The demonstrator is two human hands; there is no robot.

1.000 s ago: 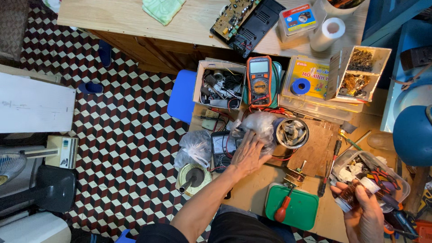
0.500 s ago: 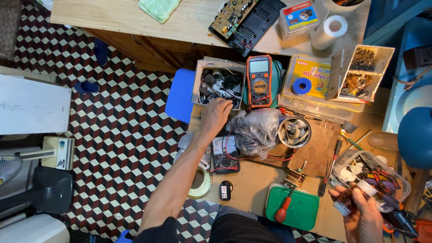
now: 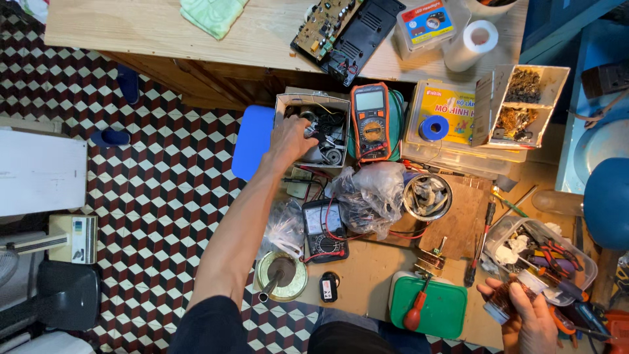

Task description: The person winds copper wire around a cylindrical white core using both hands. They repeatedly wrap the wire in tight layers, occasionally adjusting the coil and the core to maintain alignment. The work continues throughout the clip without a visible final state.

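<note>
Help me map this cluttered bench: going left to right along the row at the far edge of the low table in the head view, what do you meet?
Blue plastic lid → left hand in the open cardboard box of parts → orange digital multimeter → blue tape roll → open cardboard box of brown bits.

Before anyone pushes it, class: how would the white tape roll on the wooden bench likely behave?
The white tape roll stands on its flat end, so it would probably slide, not roll. Tipped on edge, its round shape could roll away. It looks light.
</note>
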